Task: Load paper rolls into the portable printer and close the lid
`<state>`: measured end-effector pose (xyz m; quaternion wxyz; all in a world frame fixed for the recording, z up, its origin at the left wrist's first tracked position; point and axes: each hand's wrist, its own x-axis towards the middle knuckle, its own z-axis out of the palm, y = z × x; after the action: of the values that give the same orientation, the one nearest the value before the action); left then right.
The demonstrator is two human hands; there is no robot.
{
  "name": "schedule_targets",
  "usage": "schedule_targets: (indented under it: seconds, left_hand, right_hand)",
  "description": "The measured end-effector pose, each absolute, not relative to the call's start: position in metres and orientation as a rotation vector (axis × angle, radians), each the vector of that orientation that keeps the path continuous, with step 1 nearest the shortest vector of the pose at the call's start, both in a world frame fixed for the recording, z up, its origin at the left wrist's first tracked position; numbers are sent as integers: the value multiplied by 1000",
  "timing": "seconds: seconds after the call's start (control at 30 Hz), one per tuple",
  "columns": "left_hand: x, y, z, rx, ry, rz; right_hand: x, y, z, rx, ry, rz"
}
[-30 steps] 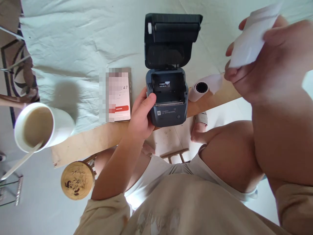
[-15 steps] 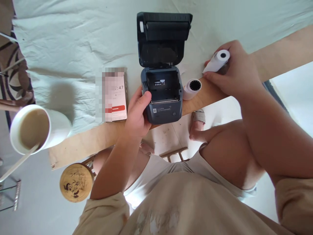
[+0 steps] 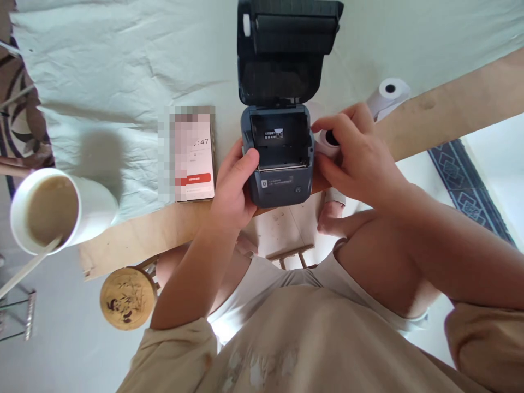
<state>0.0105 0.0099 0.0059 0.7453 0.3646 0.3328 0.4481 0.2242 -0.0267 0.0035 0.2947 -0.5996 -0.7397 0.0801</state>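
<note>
My left hand point(image 3: 236, 185) is closed around the left side of a dark blue-grey label printer point(image 3: 280, 185), thumb on its front edge. The printer's black lid point(image 3: 286, 60) stands raised, and its paper bay point(image 3: 278, 144) holds no roll. At the printer's right side, my right hand point(image 3: 352, 153) has its thumb and fingers around a small white paper roll point(image 3: 325, 144) with a dark core. That roll is partly hidden by the fingers. Beyond the right hand, a second white paper roll point(image 3: 380, 97) rests near the table edge with a loose paper end.
A phone point(image 3: 200, 158) with a lit screen lies left of the printer. Farther left stands a white cup point(image 3: 92, 210) of brown drink with a stirring stick point(image 3: 30, 267). A pale cloth point(image 3: 164, 54) covers the wooden table point(image 3: 143, 234). Below it is a round stool point(image 3: 127, 297).
My right hand has let go of the farther paper roll and moved left to the roll beside the printer. The left hand still holds the printer, slightly shifted in view.
</note>
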Motion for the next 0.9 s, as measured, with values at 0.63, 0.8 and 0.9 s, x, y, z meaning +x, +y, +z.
schedule_targets:
  seconds: [0.63, 0.8, 0.9]
  left_hand:
    - [11, 10, 8, 711, 671, 901]
    - [11, 8, 9, 724, 723, 903]
    - [11, 8, 10, 731, 735, 915]
  right_hand:
    - [225, -19, 10, -1101, -770, 1376]
    - [222, -19, 15, -1127, -704, 1371]
    - [219, -21, 22, -1122, -764, 1342]
